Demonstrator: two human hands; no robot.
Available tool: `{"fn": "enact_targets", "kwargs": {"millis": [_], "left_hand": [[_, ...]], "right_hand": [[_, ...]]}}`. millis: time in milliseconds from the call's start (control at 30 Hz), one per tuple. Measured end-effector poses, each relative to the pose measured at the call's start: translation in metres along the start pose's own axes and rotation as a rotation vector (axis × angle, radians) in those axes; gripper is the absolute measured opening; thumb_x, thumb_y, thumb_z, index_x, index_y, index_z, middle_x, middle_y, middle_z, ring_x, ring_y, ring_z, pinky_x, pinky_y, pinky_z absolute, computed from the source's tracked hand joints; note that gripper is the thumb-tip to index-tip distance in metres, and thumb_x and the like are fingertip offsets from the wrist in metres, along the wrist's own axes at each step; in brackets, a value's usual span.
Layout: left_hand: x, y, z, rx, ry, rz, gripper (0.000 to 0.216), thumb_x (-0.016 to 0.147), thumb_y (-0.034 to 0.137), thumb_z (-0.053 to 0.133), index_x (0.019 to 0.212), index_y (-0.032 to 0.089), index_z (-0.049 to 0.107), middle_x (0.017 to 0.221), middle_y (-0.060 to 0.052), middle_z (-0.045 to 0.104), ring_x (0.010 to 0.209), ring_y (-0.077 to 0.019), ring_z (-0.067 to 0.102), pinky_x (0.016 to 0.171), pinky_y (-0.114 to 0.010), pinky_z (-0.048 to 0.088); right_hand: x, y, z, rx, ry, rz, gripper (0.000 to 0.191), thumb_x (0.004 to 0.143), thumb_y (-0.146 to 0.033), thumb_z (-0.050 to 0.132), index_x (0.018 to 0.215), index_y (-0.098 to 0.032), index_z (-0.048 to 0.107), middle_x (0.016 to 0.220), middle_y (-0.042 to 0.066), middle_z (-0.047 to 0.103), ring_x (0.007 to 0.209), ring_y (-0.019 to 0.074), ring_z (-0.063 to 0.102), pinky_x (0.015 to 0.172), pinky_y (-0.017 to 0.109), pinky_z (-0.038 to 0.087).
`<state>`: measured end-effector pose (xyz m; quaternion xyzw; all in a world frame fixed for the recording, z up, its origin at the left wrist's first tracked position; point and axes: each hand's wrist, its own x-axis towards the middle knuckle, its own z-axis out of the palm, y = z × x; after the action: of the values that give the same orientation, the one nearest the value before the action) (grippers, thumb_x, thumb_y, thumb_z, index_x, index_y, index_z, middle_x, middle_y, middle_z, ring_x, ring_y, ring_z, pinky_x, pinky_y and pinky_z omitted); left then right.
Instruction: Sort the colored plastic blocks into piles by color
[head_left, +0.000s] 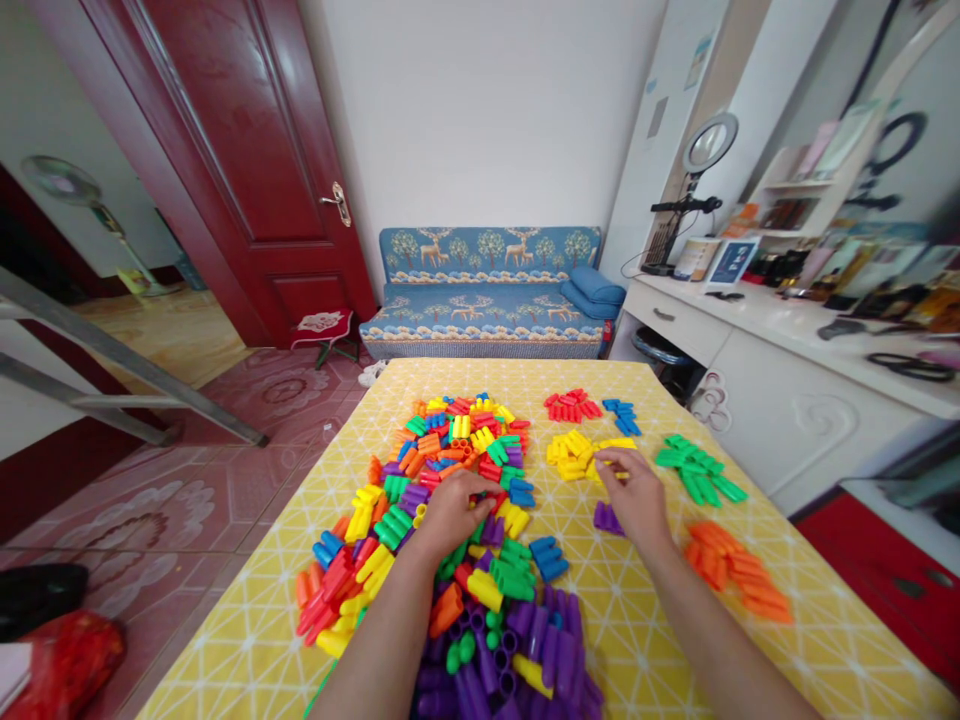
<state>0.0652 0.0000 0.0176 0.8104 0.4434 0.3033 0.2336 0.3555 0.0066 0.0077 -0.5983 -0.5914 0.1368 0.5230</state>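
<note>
My left hand [457,512] is over the mixed pile of coloured plastic tube-shaped pieces [390,536], finger and thumb drawn close together among the pieces. What they grip, if anything, cannot be made out. Beside a small group of yellow pieces [572,452] is my right hand [634,492], its fingers curved and slightly apart, with no piece visible in them. Purple pieces [607,518] lie just under its wrist side, partly covered. Many purple pieces [551,640] are heaped between my forearms, with a few green oval ones [466,646] among them.
Separate groups of red [572,405], blue [622,416], green [699,470] and orange pieces [735,570] lie on the yellow patterned tablecloth [645,640]. Beyond the table stands a blue sofa [480,300]. A white dresser [787,400] is at the right, a metal ladder [127,402] at the left.
</note>
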Motion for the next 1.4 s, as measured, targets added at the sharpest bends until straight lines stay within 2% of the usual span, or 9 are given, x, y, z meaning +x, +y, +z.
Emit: {"fn": "enact_targets", "kwargs": {"millis": [100, 167, 233, 300, 567, 667, 933, 1167, 1400], "left_hand": [[0.0, 0.0, 0.0, 0.003, 0.006, -0.003, 0.024, 0.08, 0.019, 0.061, 0.1, 0.024, 0.074, 0.097, -0.003, 0.073, 0.094, -0.0218, 0.062, 0.087, -0.032, 0.045], [0.0, 0.0, 0.0, 0.003, 0.008, -0.001, 0.025, 0.08, 0.019, 0.06, 0.101, 0.025, 0.073, 0.097, -0.003, 0.073, 0.093, -0.0216, 0.062, 0.087, -0.032, 0.045], [-0.001, 0.0, 0.0, 0.005, 0.011, -0.001, 0.026, 0.08, 0.018, 0.06, 0.102, 0.025, 0.073, 0.097, -0.003, 0.073, 0.093, -0.0216, 0.063, 0.086, -0.032, 0.045], [-0.001, 0.0, 0.001, 0.008, 0.012, -0.002, 0.026, 0.08, 0.018, 0.06, 0.102, 0.025, 0.073, 0.097, -0.003, 0.073, 0.093, -0.0218, 0.063, 0.087, -0.032, 0.045], [0.0, -0.001, 0.002, 0.001, 0.019, -0.002, 0.025, 0.08, 0.02, 0.061, 0.101, 0.025, 0.074, 0.098, -0.003, 0.073, 0.094, -0.0215, 0.063, 0.088, -0.032, 0.045], [0.0, 0.0, 0.001, -0.003, 0.019, 0.01, 0.023, 0.081, 0.022, 0.062, 0.1, 0.025, 0.074, 0.096, -0.003, 0.074, 0.092, -0.0217, 0.063, 0.087, -0.033, 0.045], [-0.003, 0.01, -0.004, -0.126, 0.056, 0.02, 0.035, 0.072, 0.032, 0.075, 0.107, 0.024, 0.072, 0.104, -0.006, 0.072, 0.098, -0.0228, 0.064, 0.09, -0.033, 0.047], [-0.004, 0.016, -0.005, -0.235, 0.026, 0.099, 0.047, 0.073, 0.029, 0.076, 0.118, 0.026, 0.066, 0.112, -0.007, 0.07, 0.103, -0.0222, 0.062, 0.094, -0.034, 0.046], [-0.004, 0.015, -0.004, -0.244, -0.015, 0.076, 0.036, 0.076, 0.037, 0.072, 0.11, 0.024, 0.071, 0.101, -0.008, 0.072, 0.095, -0.0222, 0.065, 0.088, -0.034, 0.05]], "right_hand": [[-0.025, -0.027, 0.027, 0.071, -0.289, -0.056, 0.024, 0.077, -0.027, 0.055, 0.095, -0.021, 0.069, 0.109, 0.009, 0.063, 0.091, 0.0204, 0.061, 0.068, 0.032, 0.053], [-0.041, -0.037, 0.044, 0.068, -0.414, -0.113, 0.036, 0.072, -0.017, 0.056, 0.106, -0.024, 0.069, 0.121, 0.007, 0.061, 0.109, 0.0228, 0.057, 0.087, 0.039, 0.05], [-0.053, -0.04, 0.057, 0.049, -0.463, -0.157, 0.05, 0.069, -0.011, 0.056, 0.115, -0.027, 0.065, 0.129, 0.005, 0.057, 0.12, 0.0235, 0.05, 0.103, 0.044, 0.039], [-0.06, -0.039, 0.064, 0.039, -0.469, -0.168, 0.052, 0.069, -0.01, 0.056, 0.118, -0.027, 0.064, 0.129, 0.006, 0.057, 0.121, 0.0234, 0.05, 0.106, 0.045, 0.035], [-0.064, -0.035, 0.064, 0.186, -0.358, -0.054, 0.022, 0.085, -0.027, 0.053, 0.104, -0.022, 0.064, 0.106, 0.006, 0.066, 0.103, 0.022, 0.059, 0.094, 0.038, 0.045], [-0.066, -0.035, 0.061, 0.306, -0.352, 0.033, 0.027, 0.09, -0.036, 0.047, 0.109, -0.022, 0.061, 0.108, 0.006, 0.067, 0.102, 0.0217, 0.061, 0.092, 0.036, 0.047], [-0.067, -0.037, 0.062, 0.512, -0.313, 0.104, 0.032, 0.086, -0.044, 0.055, 0.109, -0.022, 0.06, 0.107, 0.007, 0.068, 0.102, 0.0222, 0.063, 0.092, 0.037, 0.05], [-0.067, -0.041, 0.062, 0.531, -0.398, 0.114, 0.031, 0.083, -0.043, 0.059, 0.106, -0.022, 0.065, 0.105, 0.007, 0.07, 0.097, 0.0224, 0.066, 0.089, 0.039, 0.052], [-0.067, -0.035, 0.062, 0.421, -0.423, 0.086, 0.034, 0.085, -0.045, 0.056, 0.108, -0.023, 0.069, 0.109, 0.006, 0.07, 0.104, 0.0242, 0.063, 0.096, 0.043, 0.047]]}}
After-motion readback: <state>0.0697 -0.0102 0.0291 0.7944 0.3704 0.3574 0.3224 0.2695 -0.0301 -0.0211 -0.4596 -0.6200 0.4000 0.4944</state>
